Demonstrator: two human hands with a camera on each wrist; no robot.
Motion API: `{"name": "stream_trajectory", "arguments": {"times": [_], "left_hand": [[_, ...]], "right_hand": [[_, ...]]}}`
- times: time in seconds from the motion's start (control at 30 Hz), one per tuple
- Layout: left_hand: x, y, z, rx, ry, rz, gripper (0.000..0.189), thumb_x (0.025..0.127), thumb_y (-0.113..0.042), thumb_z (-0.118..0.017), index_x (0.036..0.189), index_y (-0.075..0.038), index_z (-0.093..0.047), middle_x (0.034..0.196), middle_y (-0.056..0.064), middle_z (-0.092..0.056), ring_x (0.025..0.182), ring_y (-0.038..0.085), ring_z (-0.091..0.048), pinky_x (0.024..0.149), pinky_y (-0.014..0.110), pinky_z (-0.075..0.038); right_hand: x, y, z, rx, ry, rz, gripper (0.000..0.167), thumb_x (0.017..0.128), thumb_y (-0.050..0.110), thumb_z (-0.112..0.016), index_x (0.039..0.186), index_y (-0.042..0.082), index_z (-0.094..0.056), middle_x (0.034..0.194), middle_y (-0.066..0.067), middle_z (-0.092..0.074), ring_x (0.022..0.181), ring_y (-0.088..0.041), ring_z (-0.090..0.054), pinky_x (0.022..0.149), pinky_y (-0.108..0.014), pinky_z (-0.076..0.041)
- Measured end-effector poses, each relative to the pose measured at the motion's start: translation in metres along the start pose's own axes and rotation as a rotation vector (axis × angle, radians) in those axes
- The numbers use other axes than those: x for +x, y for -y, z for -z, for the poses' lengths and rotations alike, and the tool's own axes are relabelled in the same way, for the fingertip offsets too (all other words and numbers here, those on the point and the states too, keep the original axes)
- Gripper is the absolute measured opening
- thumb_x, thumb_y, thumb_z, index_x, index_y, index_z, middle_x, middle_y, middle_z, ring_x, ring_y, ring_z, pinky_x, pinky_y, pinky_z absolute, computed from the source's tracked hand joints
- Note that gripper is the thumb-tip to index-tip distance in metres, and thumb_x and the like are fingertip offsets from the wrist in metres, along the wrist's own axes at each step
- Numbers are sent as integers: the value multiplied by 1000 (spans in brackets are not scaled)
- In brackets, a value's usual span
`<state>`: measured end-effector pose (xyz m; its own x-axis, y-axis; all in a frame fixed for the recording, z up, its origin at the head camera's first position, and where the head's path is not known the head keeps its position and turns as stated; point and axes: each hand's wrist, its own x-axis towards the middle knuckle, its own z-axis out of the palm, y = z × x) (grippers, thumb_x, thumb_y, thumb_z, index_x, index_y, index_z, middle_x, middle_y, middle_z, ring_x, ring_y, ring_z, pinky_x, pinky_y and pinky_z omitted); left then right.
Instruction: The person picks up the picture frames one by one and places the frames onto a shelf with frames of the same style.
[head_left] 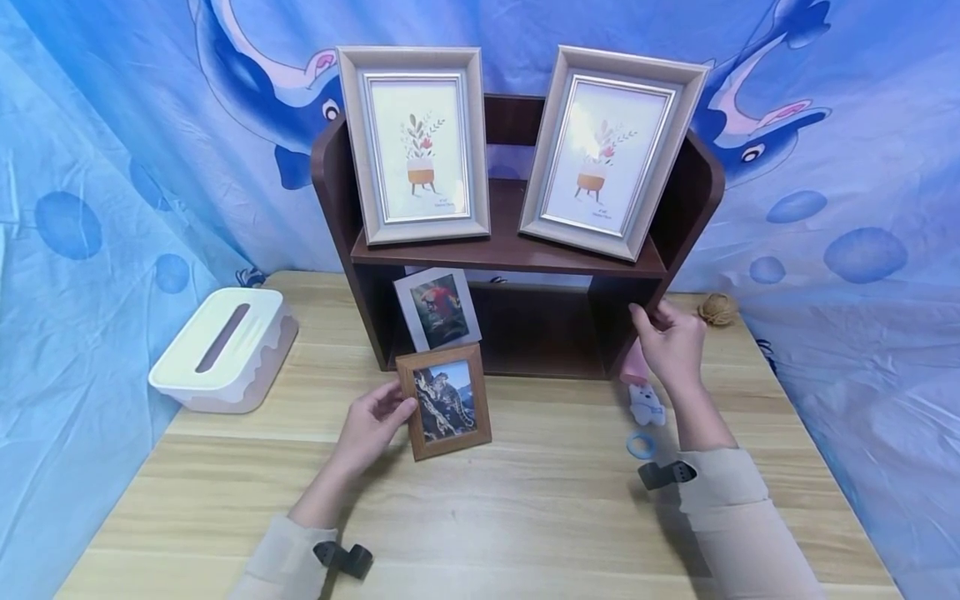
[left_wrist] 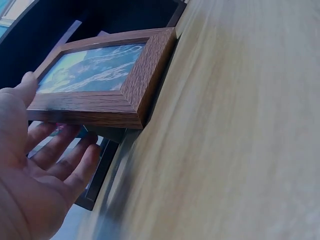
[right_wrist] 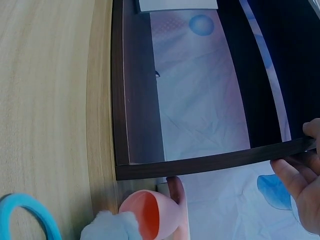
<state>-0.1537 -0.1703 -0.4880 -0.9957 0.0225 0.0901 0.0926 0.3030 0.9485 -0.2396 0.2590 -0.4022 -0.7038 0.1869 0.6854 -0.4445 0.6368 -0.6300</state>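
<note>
My left hand [head_left: 373, 423] holds a brown wooden picture frame [head_left: 446, 402] by its left edge, thumb on the front and fingers behind. In the left wrist view the wooden frame [left_wrist: 135, 90] tilts, and the fingers curve under its edge. Behind it a white picture frame [head_left: 438, 308] with a parrot photo leans in the lower level of a dark brown shelf [head_left: 547, 250]. My right hand [head_left: 675, 343] grips the shelf's right side panel; the right wrist view shows thumb and fingers on either side of the panel [right_wrist: 215, 162].
Two beige picture frames, a left one [head_left: 420, 150] and a right one [head_left: 606, 154], stand on the upper level. At left sits a tissue box [head_left: 258, 308]. By the right side are a pink cup [right_wrist: 170, 210], a white figure [head_left: 647, 406], a blue ring [head_left: 640, 446] and a twine ball [head_left: 717, 309].
</note>
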Motion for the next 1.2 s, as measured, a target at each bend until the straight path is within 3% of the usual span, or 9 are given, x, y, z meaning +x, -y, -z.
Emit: {"name": "stream_trajectory", "arguments": {"times": [0.23,0.43,0.6,0.7,0.83,0.93,1.2], "left_hand": [[1,0,-4,43,56,-6,44,92,-17,-76,127,6,-64,105,19,-73,98,29,-71,87,28,-59],[1,0,-4,-10,-4,86,43,90,-16,-78,124,7,-64,110,22,-71,98,28,-73,83,26,-60],[0,-4,-3,-93,-69,176,39,88,-13,-80,118,6,-66,108,20,-72,82,14,-74,63,28,-61],[1,-6,-2,-122,-67,194,37,88,-13,-80,117,6,-67,104,17,-73,72,11,-72,52,31,-59],[2,-9,-3,-134,-54,193,39,88,-12,-80,119,7,-66,104,17,-73,70,11,-71,48,31,-57],[3,-11,-4,-116,-47,183,42,88,-11,-80,122,8,-65,108,21,-72,74,12,-72,50,32,-58],[8,-24,-14,-78,-35,113,43,89,-6,-76,127,11,-62,114,27,-69,98,26,-73,80,24,-60]], "right_hand": [[2,1,1,-6,-3,10,8,89,2,-74,86,-5,-76,84,-21,-75,73,22,-56,64,0,-46],[1,0,1,-15,-4,9,8,89,2,-74,85,-5,-75,84,-21,-75,74,23,-56,64,0,-46],[1,1,0,-16,-2,21,10,89,3,-74,84,-5,-75,83,-20,-75,73,23,-55,62,-1,-45],[2,1,0,-15,-3,24,10,90,3,-74,84,-5,-75,83,-20,-75,72,22,-55,62,-1,-44],[2,1,2,-13,-8,17,9,90,2,-73,85,-6,-75,84,-20,-75,73,23,-56,63,0,-45],[1,1,2,-18,-11,16,9,90,2,-74,86,-6,-75,85,-21,-75,74,23,-56,63,0,-45],[-1,1,0,-30,-18,32,9,88,2,-74,83,-5,-75,82,-21,-75,73,23,-54,62,-1,-44]]}}
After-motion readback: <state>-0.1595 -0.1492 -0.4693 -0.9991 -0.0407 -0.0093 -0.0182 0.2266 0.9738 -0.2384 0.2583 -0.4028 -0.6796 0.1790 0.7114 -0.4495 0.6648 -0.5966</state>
